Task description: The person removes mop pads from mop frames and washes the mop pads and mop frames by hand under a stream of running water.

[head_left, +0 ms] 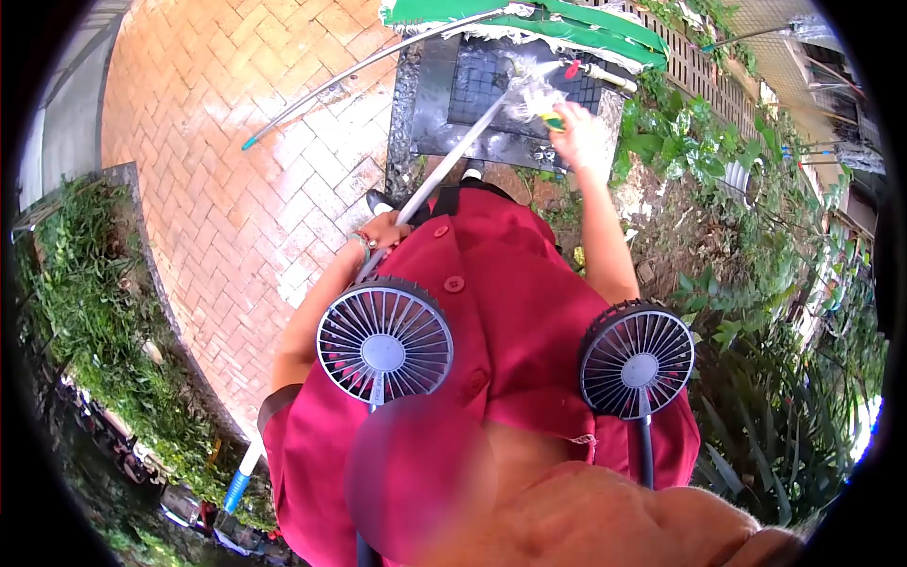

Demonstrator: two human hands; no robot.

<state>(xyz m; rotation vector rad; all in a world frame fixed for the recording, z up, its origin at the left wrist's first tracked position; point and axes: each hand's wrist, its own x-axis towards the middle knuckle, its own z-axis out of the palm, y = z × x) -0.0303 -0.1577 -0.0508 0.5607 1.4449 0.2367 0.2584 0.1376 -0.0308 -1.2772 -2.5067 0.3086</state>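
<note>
My left hand [385, 231] is closed around a long pale pole [452, 163]. The pole runs past my left side to a blue end [236, 491] and reaches over a low, dark tiled basin [430, 111]. At its far end is a wet, whitish, blurred clump [536, 98], possibly a mop head. My right hand [578, 137] holds a small green and yellow object [554, 121] against or beside this clump; its exact kind is unclear. A tap with a red handle [573, 69] stands just beyond, with water spraying near it.
A green flat mop [605, 33] with white fringe lies across the basin's far side, its metal handle [350, 74] stretching left over wet brick paving [217, 180]. Plants [671, 132] grow on the right, grass [94, 302] on the left. Two neck fans [382, 353] hang before my chest.
</note>
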